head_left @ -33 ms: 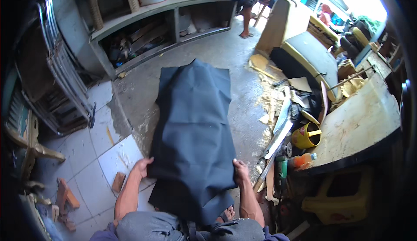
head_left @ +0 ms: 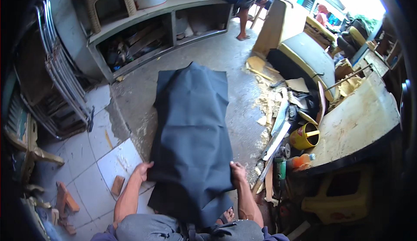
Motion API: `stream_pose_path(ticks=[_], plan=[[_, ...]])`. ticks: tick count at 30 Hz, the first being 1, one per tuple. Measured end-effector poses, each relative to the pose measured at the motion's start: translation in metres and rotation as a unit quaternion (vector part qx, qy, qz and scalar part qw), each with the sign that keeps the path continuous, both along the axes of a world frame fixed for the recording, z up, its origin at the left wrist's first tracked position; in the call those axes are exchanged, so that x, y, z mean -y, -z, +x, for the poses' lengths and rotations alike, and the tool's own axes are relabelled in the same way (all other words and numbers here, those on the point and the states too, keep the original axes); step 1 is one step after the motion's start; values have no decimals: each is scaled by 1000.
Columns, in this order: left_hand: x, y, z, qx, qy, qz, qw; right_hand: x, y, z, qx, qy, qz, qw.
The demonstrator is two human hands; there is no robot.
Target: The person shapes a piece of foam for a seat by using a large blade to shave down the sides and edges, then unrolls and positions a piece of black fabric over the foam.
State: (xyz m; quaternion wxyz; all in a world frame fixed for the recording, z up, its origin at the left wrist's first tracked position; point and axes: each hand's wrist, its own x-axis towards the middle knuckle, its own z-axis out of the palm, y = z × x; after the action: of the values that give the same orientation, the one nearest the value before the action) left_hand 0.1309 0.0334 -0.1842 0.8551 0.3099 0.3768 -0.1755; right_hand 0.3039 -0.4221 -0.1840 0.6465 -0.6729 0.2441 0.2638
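A long sheet of black upholstery material (head_left: pixel 191 132), perhaps vinyl, stretches away from my lap over the floor. Creases cross it, and its middle bulges as if draped over something hidden beneath. At its left edge, my left hand (head_left: pixel 142 170) pinches the border between thumb and fingers. My right hand (head_left: pixel 238 171) grips the opposite edge at about the same distance from me. The near end of the sheet hangs down between my knees, beside my bare foot (head_left: pixel 226 216).
Foam scraps (head_left: pixel 265 89), a yellow can (head_left: pixel 304 136), a green angle grinder (head_left: pixel 281 167) and an orange bottle (head_left: pixel 302 159) lie along the right. Folded metal chairs (head_left: pixel 65 76) stand left, near wooden blocks (head_left: pixel 65 199). A person (head_left: pixel 243 6) sits beyond, by a low shelf (head_left: pixel 173 10).
Both hands keep hold of the sheet's edges. The sheet's right edge and my right hand have shifted slightly left, and the whole view has moved a little.
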Motion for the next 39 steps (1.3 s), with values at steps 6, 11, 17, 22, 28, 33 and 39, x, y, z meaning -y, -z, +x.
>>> stream_pose_path(ticks=[6, 11, 17, 22, 28, 33, 39], plan=[[22, 28, 19, -139, -5, 284, 949, -34, -2, -8, -35, 61, 48, 996], [50, 8, 40, -138, -18, 243, 960, -5, 23, 4, -44, 74, 100, 991], [35, 11, 20, -151, -118, 221, 956, -39, -23, 3, -128, 51, -13, 990], [42, 43, 56, -132, -21, 181, 974, 8, 25, 19, -113, 32, 0, 993], [39, 36, 43, -168, -22, 197, 966, -9, -1, 9, -113, 71, 62, 989], [23, 34, 24, -170, 8, 240, 956, -30, -33, 2, -118, -2, -47, 992], [37, -41, 83, -166, 97, 719, 668, -7, -5, -4, -104, -14, -20, 994]])
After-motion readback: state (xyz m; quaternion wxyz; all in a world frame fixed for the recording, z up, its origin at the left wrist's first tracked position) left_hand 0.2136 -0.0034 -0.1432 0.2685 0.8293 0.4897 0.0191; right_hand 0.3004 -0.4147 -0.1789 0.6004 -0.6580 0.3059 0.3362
